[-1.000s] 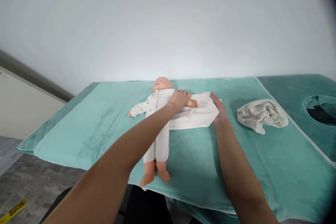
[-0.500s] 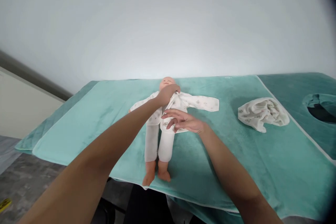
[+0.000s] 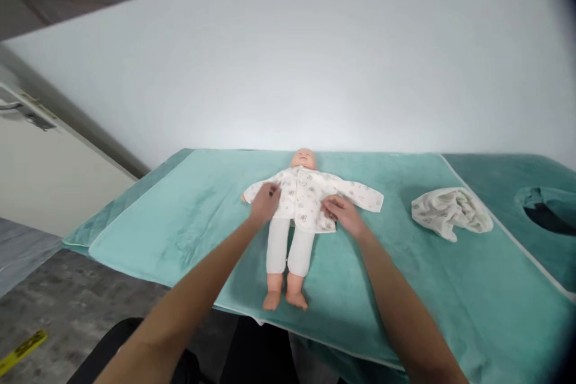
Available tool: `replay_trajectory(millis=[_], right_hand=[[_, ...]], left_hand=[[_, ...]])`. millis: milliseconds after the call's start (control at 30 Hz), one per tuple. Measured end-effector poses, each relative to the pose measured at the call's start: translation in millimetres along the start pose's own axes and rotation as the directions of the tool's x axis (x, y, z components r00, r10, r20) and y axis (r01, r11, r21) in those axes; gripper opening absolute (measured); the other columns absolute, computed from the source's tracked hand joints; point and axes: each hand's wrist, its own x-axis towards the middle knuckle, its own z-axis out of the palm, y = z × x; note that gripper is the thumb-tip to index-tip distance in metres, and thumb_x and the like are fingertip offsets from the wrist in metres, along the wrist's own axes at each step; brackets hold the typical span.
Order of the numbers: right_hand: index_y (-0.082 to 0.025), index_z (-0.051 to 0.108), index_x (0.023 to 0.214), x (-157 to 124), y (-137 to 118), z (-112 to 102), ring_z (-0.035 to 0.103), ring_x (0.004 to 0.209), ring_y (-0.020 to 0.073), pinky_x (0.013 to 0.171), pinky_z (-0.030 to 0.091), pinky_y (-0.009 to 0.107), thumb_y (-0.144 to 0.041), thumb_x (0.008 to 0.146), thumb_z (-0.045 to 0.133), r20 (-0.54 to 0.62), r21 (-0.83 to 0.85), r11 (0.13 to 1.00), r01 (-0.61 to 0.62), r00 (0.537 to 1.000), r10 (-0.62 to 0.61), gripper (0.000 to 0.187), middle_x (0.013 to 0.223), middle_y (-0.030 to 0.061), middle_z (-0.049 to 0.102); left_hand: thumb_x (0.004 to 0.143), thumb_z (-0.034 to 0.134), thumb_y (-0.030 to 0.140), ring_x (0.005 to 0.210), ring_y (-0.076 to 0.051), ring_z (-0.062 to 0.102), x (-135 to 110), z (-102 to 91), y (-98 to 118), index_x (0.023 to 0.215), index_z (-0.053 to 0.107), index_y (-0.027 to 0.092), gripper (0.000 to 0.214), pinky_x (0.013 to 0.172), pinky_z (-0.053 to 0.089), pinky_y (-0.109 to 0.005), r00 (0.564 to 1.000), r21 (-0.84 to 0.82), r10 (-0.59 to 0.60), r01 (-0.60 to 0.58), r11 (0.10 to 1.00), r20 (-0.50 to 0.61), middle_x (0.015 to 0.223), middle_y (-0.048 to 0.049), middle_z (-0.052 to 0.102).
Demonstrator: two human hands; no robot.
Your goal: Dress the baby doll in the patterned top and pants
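A baby doll (image 3: 292, 234) lies on its back on a teal towel (image 3: 189, 222), head toward the wall, in white trousers and a printed white top (image 3: 306, 195) closed over its chest. My left hand (image 3: 265, 201) rests on the top's left side by the doll's arm, fingers curled on the cloth. On the top's lower right hem sits my right hand (image 3: 344, 213), its fingers pinching the fabric edge.
A crumpled white printed garment (image 3: 450, 210) lies on the towel to the right. Further right is a darker teal cushion with a face hole (image 3: 546, 216). A pale wall stands behind the table; grey floor shows at the left.
The top, lying open to the right a second ago, is now folded across the doll's chest. Both hands have dropped to its lower sides. The camera has tilted up slightly.
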Motion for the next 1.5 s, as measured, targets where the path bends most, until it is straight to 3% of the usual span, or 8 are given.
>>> replay_trajectory(millis=[167,500,700,867,1000,1133,1333,1500], right_hand=[[-0.016,0.067,0.101,4.9,13.5,1.3,0.059,0.106,0.0259,0.098,0.043,0.04,-0.037,0.089,0.044,-0.364,-0.493,0.87,-0.011,0.911,-0.195,0.033,0.108,0.0121,0.069],[-0.018,0.067,0.101,17.0,19.3,-3.7,0.057,0.11,0.0251,0.101,0.04,0.037,-0.033,0.089,0.045,-0.266,-0.619,0.785,0.022,0.935,-0.236,0.029,0.113,0.0114,0.067],[-0.017,0.066,0.099,19.9,17.6,-12.8,0.064,0.094,0.0224,0.088,0.048,0.035,-0.046,0.096,0.029,-0.392,-0.533,0.841,-0.087,0.907,-0.155,0.047,0.1,0.0096,0.071],[-0.02,0.067,0.098,16.5,12.3,-17.9,0.063,0.099,0.0245,0.093,0.047,0.038,-0.046,0.092,0.041,-0.298,-0.602,0.798,-0.042,0.938,-0.175,0.038,0.103,0.0094,0.071],[-0.021,0.07,0.107,5.7,16.1,-49.3,0.056,0.117,0.0276,0.105,0.039,0.043,-0.037,0.086,0.054,-0.082,-0.774,0.63,0.064,0.977,-0.199,0.03,0.12,0.0107,0.067],[-0.02,0.061,0.128,-9.4,15.5,-70.4,0.051,0.123,0.0292,0.105,0.039,0.046,-0.034,0.094,0.043,-0.098,-0.895,0.445,-0.011,0.98,-0.172,0.041,0.134,0.0121,0.059],[-0.02,0.055,0.137,-16.0,6.4,-58.7,0.047,0.128,0.0288,0.109,0.036,0.044,-0.029,0.098,0.038,-0.065,-0.968,0.251,-0.021,0.984,-0.168,0.043,0.139,0.012,0.055],[-0.017,0.061,0.126,-16.9,5.4,-53.2,0.046,0.129,0.0284,0.109,0.032,0.041,-0.016,0.096,0.039,0.09,-0.993,0.048,0.106,0.963,-0.253,0.037,0.135,0.0143,0.058]], left_hand=[[0.095,0.04,0.048,0.089,-0.02,0.065,-30.4,24.5,-13.0,0.095,0.064,0.018,0.038,0.079,0.053,-0.032,0.978,-0.349,-0.204,0.176,0.921,-0.045,0.093,-0.0052,0.071],[0.085,0.052,0.02,0.108,-0.027,0.058,-13.3,-11.8,-54.0,0.091,0.062,0.021,0.012,0.1,0.045,-0.041,0.939,-0.278,-0.249,0.181,0.944,-0.236,0.105,-0.0108,0.066],[0.092,0.048,0.034,0.119,-0.031,0.052,-2.1,1.6,-91.2,0.112,0.053,0.016,0.027,0.104,0.04,-0.044,0.793,-0.114,-0.392,0.386,0.915,-0.466,0.12,-0.0175,0.057],[0.096,0.043,0.036,0.106,-0.03,0.058,2.3,0.3,-102.2,0.093,0.053,0.019,0.02,0.093,0.044,-0.041,0.814,-0.107,-0.417,0.411,0.905,-0.404,0.105,-0.0136,0.061],[0.096,0.044,0.033,0.092,-0.027,0.061,6.0,-7.7,-112.1,0.088,0.049,0.021,0.015,0.082,0.046,-0.037,0.818,-0.148,-0.42,0.395,0.907,-0.393,0.096,-0.0107,0.062],[0.097,0.041,0.031,0.09,-0.025,0.06,9.1,-10.3,-118.9,0.093,0.048,0.021,0.013,0.08,0.046,-0.035,0.779,-0.204,-0.459,0.411,0.888,-0.428,0.094,-0.0092,0.061],[0.099,0.039,0.032,0.091,-0.023,0.059,4.6,-5.9,-120.4,0.104,0.048,0.018,0.017,0.082,0.047,-0.035,0.713,-0.243,-0.509,0.45,0.86,-0.482,0.099,-0.0096,0.06],[0.097,0.04,0.022,0.102,-0.022,0.059,0.7,1.6,-120.9,0.118,0.047,0.015,0.024,0.086,0.047,-0.033,0.742,-0.171,-0.449,0.423,0.89,-0.499,0.115,-0.013,0.058]])
